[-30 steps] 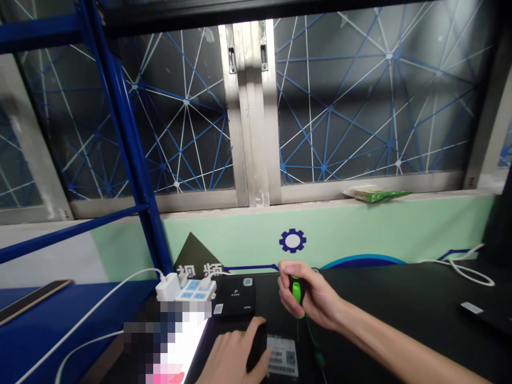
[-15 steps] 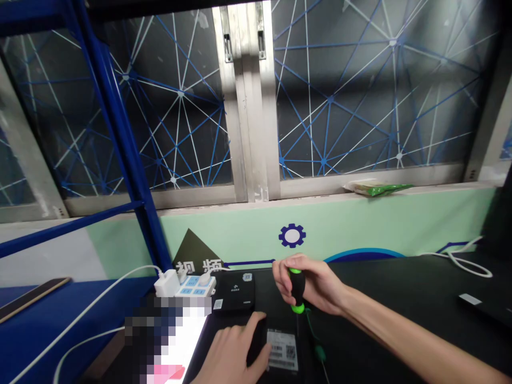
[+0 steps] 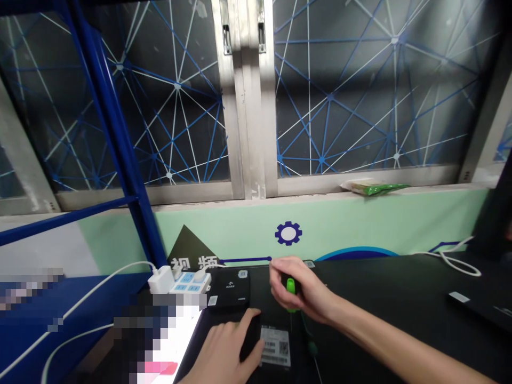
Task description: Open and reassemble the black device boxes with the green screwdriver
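My right hand (image 3: 298, 288) is closed around a black and bright green screwdriver (image 3: 292, 296). The thin shaft points down towards a dark box with a white barcode label (image 3: 274, 346); where the tip meets the box cannot be made out. My left hand (image 3: 228, 346) lies on the left part of that box, fingers spread, with the thumb at the label's edge. To the right of the box lies a second, thinner screwdriver with a dark green handle (image 3: 312, 348). Beyond my left hand sits a flat black set-top box (image 3: 230, 288).
A white power strip (image 3: 190, 282) with a plugged-in white charger (image 3: 161, 279) stands at the back left, cables running left. A bright blurred screen (image 3: 176, 330) lies beside my left hand. Another black device (image 3: 480, 309) is at the far right, near a white cable (image 3: 460, 261).
My right hand has turned and curled further around the screwdriver, so less of its handle shows. My left hand stays on the box. The whole view has shifted slightly.
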The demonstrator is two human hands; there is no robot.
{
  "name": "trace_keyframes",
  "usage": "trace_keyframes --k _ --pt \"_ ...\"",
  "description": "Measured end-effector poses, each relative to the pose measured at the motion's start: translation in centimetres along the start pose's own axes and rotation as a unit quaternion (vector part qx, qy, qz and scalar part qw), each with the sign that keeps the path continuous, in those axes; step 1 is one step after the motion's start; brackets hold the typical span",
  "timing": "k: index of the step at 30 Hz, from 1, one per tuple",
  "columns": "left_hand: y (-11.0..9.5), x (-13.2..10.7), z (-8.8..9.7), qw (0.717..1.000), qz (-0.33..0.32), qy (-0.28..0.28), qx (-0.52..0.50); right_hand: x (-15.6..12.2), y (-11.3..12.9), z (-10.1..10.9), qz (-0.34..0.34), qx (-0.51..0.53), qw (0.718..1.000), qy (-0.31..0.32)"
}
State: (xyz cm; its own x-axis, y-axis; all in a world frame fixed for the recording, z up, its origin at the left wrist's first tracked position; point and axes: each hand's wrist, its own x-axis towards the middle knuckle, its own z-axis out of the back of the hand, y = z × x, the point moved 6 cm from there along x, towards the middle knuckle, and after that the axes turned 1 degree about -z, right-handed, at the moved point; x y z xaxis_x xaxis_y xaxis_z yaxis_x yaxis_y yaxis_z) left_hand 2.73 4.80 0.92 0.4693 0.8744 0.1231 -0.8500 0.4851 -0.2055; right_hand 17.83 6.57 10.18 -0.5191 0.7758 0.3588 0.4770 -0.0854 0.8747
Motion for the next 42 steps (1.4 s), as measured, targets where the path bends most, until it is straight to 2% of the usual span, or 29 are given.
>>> trace_keyframes --k 7,14,20,28,35,42 --pt "-0.2 0.1 -0.1 1.0 -0.005 0.005 0.01 -0.1 -0.3 0.9 -0.006 0.076 0.997 -0.021" --pt "-0.4 -0.1 0.3 1.0 0.004 0.008 0.006 0.3 -0.2 1.5 0.03 0.063 0.996 -0.05" --pt "0.0 0.0 -0.2 1.0 0.003 0.011 0.006 0.3 -0.2 0.9 0.018 0.069 0.997 -0.038" --pt "0.1 0.1 -0.3 1.0 0.004 0.017 0.013 -0.1 -0.8 1.2 -0.05 0.078 0.995 -0.028" --pt "-0.1 -0.1 -0.1 1.0 -0.002 0.007 -0.002 0.2 0.0 1.8 -0.007 0.098 0.994 -0.039" --pt "0.1 -0.1 -0.2 1.0 -0.006 -0.023 -0.005 0.5 0.2 1.4 -0.001 0.081 0.997 -0.008"
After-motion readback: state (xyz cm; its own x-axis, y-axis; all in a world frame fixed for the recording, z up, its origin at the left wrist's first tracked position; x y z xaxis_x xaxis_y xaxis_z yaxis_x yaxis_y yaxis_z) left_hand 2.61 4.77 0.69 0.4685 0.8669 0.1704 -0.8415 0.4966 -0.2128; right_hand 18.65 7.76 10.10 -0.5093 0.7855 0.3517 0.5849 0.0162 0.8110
